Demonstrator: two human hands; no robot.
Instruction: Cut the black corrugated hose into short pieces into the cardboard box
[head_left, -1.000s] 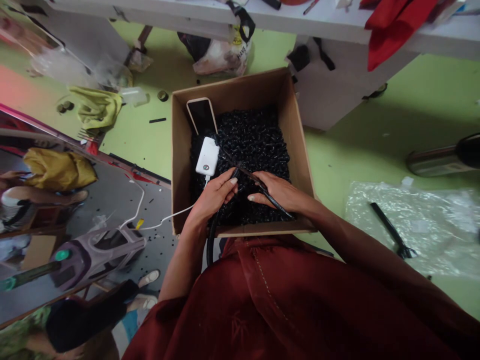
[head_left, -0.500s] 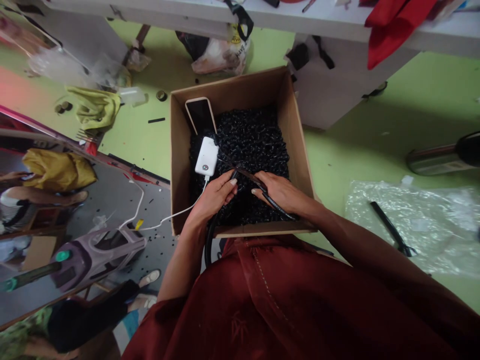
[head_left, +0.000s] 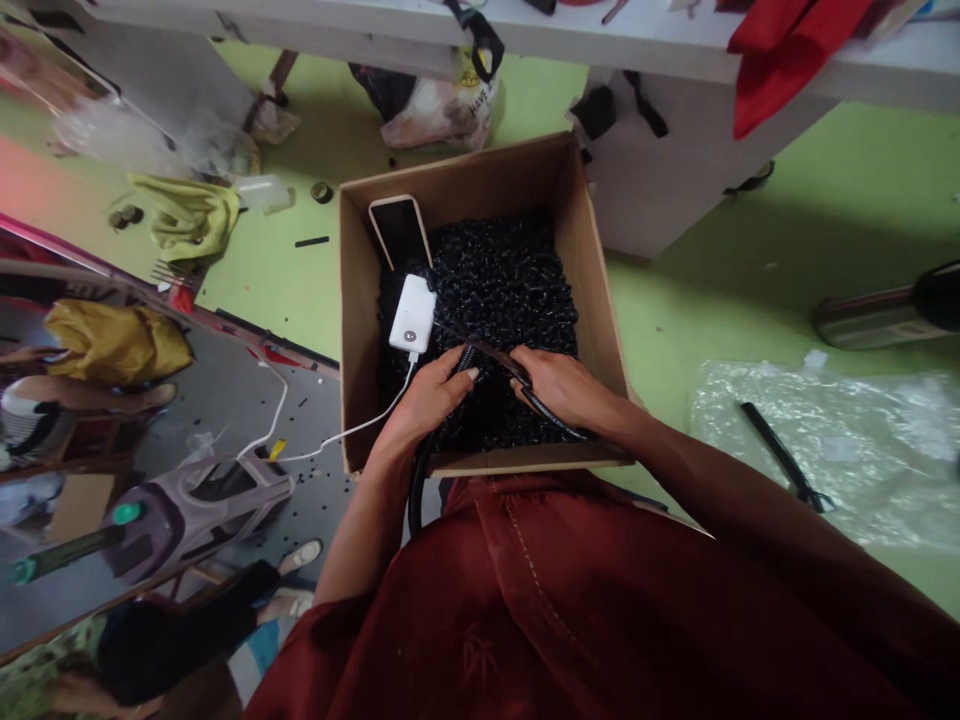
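My left hand (head_left: 429, 402) is closed around a black ribbed tube (head_left: 418, 490), whose long end hangs over the box's near edge. Dark scissors (head_left: 493, 352) are gripped in my right hand (head_left: 559, 385), their blades pointing left and lying close to the tube's tip by my left fingers. Both hands are over an open cardboard box (head_left: 604, 300), and beneath them lies a heap of short black tube pieces (head_left: 510, 275). A white power bank (head_left: 412, 314) with a cable rests on the heap. Behind it, a phone (head_left: 400, 228) leans against the box wall.
A white table (head_left: 660, 45) with red cloth runs across the far side. Plastic sheeting (head_left: 862, 460) and a metal flask (head_left: 862, 322) lie to the right. A yellow-green cloth (head_left: 191, 218) and a grey plastic stool (head_left: 202, 500) are at left, with other people seated beyond.
The fingers of my right hand have drawn in on the scissors' handles. My left thumb has shifted slightly along the tube. The box and its contents stay put.
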